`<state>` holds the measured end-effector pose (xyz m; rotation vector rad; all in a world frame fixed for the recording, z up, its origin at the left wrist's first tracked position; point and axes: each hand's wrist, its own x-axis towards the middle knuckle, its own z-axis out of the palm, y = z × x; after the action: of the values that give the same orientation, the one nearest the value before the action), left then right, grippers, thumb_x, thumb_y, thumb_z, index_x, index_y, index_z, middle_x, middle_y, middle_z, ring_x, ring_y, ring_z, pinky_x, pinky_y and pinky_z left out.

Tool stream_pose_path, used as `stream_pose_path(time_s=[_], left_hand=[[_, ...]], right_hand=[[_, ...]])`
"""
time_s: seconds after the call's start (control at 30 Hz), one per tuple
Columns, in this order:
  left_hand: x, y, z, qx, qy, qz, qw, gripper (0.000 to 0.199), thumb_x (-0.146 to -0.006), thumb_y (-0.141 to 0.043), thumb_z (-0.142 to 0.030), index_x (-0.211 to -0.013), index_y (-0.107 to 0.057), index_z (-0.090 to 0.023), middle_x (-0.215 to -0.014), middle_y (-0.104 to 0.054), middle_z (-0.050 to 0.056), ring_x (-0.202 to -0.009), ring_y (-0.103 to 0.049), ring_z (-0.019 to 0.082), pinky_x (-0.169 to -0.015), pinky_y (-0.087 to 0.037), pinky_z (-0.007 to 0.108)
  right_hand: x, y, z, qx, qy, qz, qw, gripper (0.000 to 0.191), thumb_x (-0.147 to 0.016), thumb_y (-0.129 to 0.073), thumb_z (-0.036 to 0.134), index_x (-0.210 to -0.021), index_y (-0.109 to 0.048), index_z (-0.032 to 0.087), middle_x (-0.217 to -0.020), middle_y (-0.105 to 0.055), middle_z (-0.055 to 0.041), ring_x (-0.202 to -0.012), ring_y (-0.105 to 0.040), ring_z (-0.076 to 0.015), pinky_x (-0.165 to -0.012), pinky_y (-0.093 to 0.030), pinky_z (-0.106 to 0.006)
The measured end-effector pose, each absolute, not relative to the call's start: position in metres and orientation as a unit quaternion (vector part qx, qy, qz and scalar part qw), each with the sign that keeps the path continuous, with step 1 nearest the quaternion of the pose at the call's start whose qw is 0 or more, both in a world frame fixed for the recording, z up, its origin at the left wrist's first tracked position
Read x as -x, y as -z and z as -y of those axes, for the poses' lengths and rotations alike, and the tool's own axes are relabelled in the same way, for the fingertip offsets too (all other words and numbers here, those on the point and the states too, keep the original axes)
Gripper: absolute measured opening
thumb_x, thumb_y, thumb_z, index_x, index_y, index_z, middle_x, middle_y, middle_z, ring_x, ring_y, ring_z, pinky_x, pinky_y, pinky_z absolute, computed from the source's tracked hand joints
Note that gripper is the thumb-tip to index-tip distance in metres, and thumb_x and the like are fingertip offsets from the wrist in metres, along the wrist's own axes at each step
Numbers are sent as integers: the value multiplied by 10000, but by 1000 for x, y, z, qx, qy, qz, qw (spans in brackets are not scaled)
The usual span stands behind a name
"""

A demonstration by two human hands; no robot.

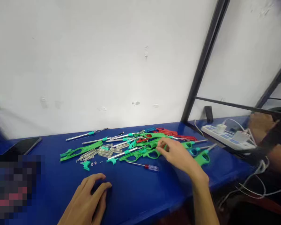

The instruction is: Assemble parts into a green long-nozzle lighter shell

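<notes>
My left hand (pixel 89 198) rests on the blue table top, in front of the parts. Its fingers are loosely bent and apart, and it holds nothing. Over the right part of the pile, my right hand (pixel 174 153) has thumb and forefinger brought together in a pinch; anything between them is too small or hidden. Green plastic lighter handle shells (pixel 133 155) lie just beside and under its fingertips. A screwdriver (pixel 151 167) with a clear and red handle lies in front of the pile. Clear fuel tanks (pixel 105 152), metal tubes (pixel 78 136) and a teal trigger (pixel 86 165) lie toward the left.
Red handle shells (pixel 184 137) and green-handled lighters (pixel 202 158) lie at the right. A phone (pixel 22 147) is at the left. A white power strip (pixel 228 137) with cables stands beyond the black frame post (pixel 204 59). Another person's arm (pixel 273 150) is at far right.
</notes>
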<state>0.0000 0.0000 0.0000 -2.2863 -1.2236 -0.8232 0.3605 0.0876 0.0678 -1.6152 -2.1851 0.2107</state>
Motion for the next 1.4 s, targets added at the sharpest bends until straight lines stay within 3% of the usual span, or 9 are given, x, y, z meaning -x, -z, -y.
stream_pose_path(time_s=[0.2,0.67,0.97,1.2,1.4], left_hand=[[-3,-1,0,821,296,443,207,226,-1047,-509,-321,-1207,-668,-302,-1241,-657,56,-1095,-764,194,-907,-685,327],[-4,-4,3,819,300,451,192,227,-1046,-517,-331,-1200,-681,-306,-1249,-662,52,-1105,-755,180,-923,-671,289],[-3,0,2,822,286,457,182,225,-1045,-529,-327,-1217,-674,-316,-1274,-653,48,-1146,-743,190,-948,-673,322],[-7,-7,4,822,302,448,179,231,-1053,-513,-327,-1213,-680,-323,-1211,-672,41,-1085,-759,186,-909,-687,325],[-6,-6,4,821,301,456,167,242,-1055,-516,-329,-1234,-678,-326,-1236,-662,42,-1110,-747,193,-924,-683,340]], right_hand=[[-365,-60,-95,566,-73,798,191,348,-1039,-700,373,-1345,-662,211,-1418,-651,-111,-1209,-676,-281,-1010,-584,-516],[-327,-69,-88,522,-45,835,166,310,-1045,-694,365,-1310,-678,204,-1364,-679,-102,-1158,-696,-262,-979,-599,-491],[-285,-66,-82,505,-39,852,134,310,-1047,-693,363,-1305,-674,193,-1316,-696,-96,-1092,-716,-245,-923,-621,-460],[-286,-63,-88,501,-30,848,171,305,-1049,-689,364,-1306,-675,200,-1331,-690,-98,-1104,-711,-246,-932,-618,-462],[-284,-71,-84,487,-59,834,251,279,-1051,-687,359,-1280,-687,200,-1313,-700,-94,-1096,-713,-241,-938,-615,-460]])
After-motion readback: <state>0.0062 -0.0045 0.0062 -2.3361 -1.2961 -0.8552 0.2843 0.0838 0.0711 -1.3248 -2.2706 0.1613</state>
